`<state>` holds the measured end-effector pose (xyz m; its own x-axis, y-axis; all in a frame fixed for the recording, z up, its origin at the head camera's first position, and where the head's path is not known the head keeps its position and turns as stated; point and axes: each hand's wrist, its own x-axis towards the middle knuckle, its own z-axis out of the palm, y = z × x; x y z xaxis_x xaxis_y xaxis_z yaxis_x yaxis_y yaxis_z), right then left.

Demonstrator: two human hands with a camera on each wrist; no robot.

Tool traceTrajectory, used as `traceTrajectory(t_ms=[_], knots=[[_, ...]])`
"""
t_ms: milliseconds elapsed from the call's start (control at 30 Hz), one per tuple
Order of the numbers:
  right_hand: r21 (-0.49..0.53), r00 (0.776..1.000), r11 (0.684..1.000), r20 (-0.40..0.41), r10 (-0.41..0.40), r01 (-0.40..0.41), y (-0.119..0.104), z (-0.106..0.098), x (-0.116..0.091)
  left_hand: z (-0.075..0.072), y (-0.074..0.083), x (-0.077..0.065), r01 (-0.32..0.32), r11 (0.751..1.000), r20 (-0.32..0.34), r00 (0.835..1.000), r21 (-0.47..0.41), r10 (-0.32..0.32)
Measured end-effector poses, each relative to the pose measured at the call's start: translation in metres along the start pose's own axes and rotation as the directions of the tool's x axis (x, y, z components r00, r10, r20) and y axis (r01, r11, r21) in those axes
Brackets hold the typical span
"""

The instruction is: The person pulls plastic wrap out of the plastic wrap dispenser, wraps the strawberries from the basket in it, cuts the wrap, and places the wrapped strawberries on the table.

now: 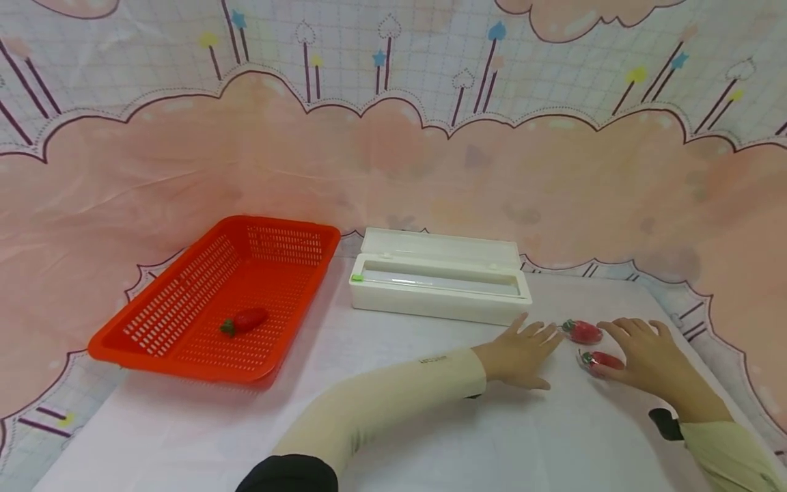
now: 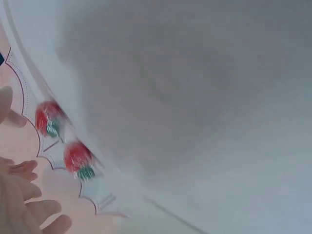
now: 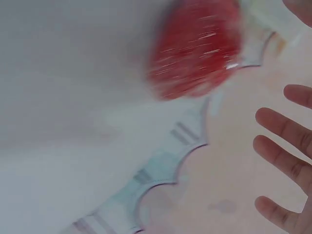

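Observation:
On the white cloth at the right lie two red, green-topped pieces in shiny clear wrap, the far one and the near one. My left hand, fingers spread, is just left of them over the cloth. From the right my right hand reaches in with spread, slightly bent fingers, its thumb overlapping the near piece in the head view. In the left wrist view both pieces look blurred beyond the hand. The right wrist view has one large red piece and fingers apart from it.
A red-orange slotted basket stands at the left with one red, green-topped piece inside. Behind my left hand sits a long white box, its lid raised and a green tab at its left end. A patterned pink cloth hangs behind.

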<state>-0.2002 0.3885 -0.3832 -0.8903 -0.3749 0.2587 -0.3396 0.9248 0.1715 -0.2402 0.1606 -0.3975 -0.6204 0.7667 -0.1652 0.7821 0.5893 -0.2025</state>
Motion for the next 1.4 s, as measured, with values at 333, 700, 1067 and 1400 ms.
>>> traceTrajectory(t_ms=[333, 700, 1067, 1400], knots=[[-0.012, 0.987, 0.995, -0.125, -0.1, 0.099, -0.036, -0.02, 0.047, -0.005, -0.083, -0.074, 0.019, 1.0, -0.164, 0.986, 0.022, -0.015], [-0.013, 0.946, 0.974, -0.238, -0.222, 0.225, -0.064, -0.012, 0.095, -0.004, -0.157, -0.126, 0.19, 0.982, -0.27, 0.945, -0.007, -0.185], [0.069, 0.966, 0.981, -0.196, -0.166, 0.182, -0.083, -0.002, 0.124, 0.019, -0.203, -0.149, 0.335, 0.939, -0.205, 0.917, -0.075, -0.344], [0.136, 0.984, 0.98, -0.129, -0.125, 0.143, -0.087, 0.006, 0.137, 0.027, -0.223, -0.152, 0.323, 0.944, -0.085, 0.941, -0.06, -0.328]])
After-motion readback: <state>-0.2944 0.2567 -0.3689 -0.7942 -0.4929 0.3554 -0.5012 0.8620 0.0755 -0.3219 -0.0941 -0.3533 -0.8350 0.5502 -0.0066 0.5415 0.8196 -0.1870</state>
